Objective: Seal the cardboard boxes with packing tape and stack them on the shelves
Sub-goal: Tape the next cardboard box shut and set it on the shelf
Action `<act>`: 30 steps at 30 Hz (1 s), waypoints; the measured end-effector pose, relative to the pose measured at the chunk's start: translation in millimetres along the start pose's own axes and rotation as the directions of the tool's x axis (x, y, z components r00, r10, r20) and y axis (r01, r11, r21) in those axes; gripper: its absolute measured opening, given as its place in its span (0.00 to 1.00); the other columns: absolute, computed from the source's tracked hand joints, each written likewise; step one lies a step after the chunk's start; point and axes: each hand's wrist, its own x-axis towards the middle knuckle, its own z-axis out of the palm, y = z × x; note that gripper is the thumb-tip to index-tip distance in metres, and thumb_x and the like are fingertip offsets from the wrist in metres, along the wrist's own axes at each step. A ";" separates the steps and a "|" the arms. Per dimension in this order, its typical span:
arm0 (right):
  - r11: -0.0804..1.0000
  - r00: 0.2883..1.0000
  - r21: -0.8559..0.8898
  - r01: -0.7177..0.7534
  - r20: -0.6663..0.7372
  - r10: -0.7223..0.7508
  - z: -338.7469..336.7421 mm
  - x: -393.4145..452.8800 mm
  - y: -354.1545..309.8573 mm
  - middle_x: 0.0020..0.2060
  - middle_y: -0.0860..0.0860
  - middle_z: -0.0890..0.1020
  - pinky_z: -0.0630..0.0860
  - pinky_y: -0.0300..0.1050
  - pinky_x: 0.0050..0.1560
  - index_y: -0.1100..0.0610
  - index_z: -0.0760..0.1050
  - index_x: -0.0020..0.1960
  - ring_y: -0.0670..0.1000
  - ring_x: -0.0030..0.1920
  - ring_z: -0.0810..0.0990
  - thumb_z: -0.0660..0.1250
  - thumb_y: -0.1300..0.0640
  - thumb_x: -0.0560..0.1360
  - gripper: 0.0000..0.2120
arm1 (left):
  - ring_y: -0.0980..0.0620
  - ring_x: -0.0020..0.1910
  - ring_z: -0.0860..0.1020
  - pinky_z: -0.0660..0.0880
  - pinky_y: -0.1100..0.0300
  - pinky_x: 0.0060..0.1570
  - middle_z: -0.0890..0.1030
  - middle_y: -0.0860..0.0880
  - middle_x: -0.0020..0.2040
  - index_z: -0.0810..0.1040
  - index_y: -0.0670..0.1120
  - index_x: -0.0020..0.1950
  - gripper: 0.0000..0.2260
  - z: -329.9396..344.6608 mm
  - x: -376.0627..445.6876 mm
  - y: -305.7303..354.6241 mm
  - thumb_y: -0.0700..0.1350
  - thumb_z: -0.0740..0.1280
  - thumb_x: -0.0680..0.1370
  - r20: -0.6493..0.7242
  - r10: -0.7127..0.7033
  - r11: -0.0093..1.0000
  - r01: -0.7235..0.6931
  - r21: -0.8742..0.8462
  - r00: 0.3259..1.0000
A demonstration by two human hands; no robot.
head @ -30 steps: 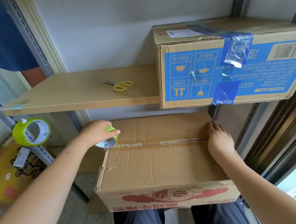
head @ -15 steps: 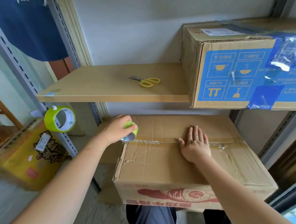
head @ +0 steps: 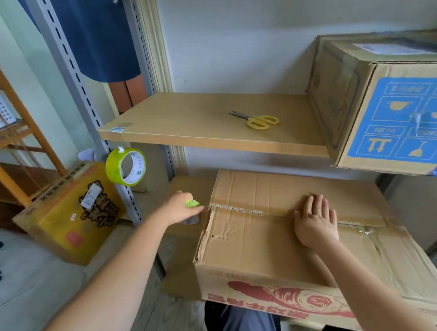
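Since the earlier frame the left hand [head: 179, 209] has drawn its tape roll [head: 192, 203] past the cardboard box's [head: 263, 249] left edge at lower centre, fingers curled round it. The right hand [head: 315, 222] lies spread flat on the taped seam. Keeping the strip taut and folding it down the side would likely seal best.

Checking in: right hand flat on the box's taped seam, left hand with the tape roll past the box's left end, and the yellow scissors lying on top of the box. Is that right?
Not quite. The head view shows the yellow scissors lying on the wooden shelf above, not on the box. The rest holds: right hand flat on the seam, left hand holding the tape roll past the box's left end.
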 end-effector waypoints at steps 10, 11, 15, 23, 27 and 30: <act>0.922 0.922 0.050 0.384 0.039 -0.386 17.4 -12.3 -160.8 0.79 0.52 0.36 0.36 0.50 0.78 0.56 0.36 0.80 0.51 0.79 0.35 0.38 0.35 0.80 0.37 | 0.38 0.72 0.65 0.67 0.51 0.68 0.60 0.40 0.75 0.70 0.50 0.71 0.18 44.8 12.4 -0.4 0.47 0.62 0.81 0.039 -0.085 0.924 0.093 -0.370 0.996; 0.918 0.917 0.049 0.393 0.048 -0.396 17.1 -10.3 -176.8 0.79 0.52 0.36 0.36 0.51 0.78 0.56 0.36 0.80 0.51 0.79 0.35 0.38 0.33 0.79 0.38 | 0.38 0.71 0.66 0.69 0.51 0.66 0.61 0.40 0.74 0.71 0.49 0.70 0.17 46.3 15.3 -2.6 0.46 0.63 0.81 0.043 -0.090 0.915 0.100 -0.391 0.995; 0.888 0.887 -0.033 0.458 0.083 -0.454 20.7 -7.2 -215.9 0.79 0.52 0.37 0.36 0.52 0.78 0.56 0.37 0.80 0.52 0.79 0.35 0.42 0.33 0.78 0.40 | 0.38 0.68 0.71 0.72 0.54 0.61 0.68 0.38 0.71 0.72 0.46 0.70 0.16 56.3 16.7 -21.8 0.41 0.61 0.81 0.049 -0.102 0.884 0.113 -0.453 0.994; 0.646 0.670 -0.191 0.739 0.305 -0.677 24.9 -25.5 -248.1 0.80 0.47 0.43 0.37 0.50 0.78 0.54 0.47 0.81 0.51 0.79 0.36 0.51 0.48 0.81 0.32 | 0.55 0.48 0.77 0.76 0.71 0.36 0.78 0.44 0.63 0.68 0.50 0.74 0.20 86.6 -32.1 -48.8 0.40 0.61 0.83 0.092 -0.258 0.511 0.216 -0.832 0.962; 0.601 0.588 -0.054 0.798 0.294 -0.754 2.9 -20.8 -209.1 0.80 0.47 0.43 0.39 0.47 0.79 0.54 0.44 0.81 0.50 0.79 0.37 0.49 0.48 0.82 0.31 | 0.60 0.47 0.80 0.76 0.69 0.42 0.81 0.58 0.49 0.79 0.58 0.52 0.09 80.2 -40.3 -25.2 0.45 0.62 0.83 -0.023 -0.207 0.431 0.070 -0.900 0.978; 0.619 0.560 0.136 0.774 0.309 -0.769 -24.7 -14.7 -161.3 0.80 0.46 0.43 0.41 0.47 0.79 0.54 0.46 0.81 0.48 0.79 0.38 0.53 0.52 0.83 0.30 | 0.52 0.52 0.81 0.74 0.57 0.53 0.85 0.54 0.50 0.83 0.55 0.51 0.07 65.7 -43.1 -9.6 0.54 0.66 0.80 0.000 -0.084 0.557 0.047 -0.829 0.996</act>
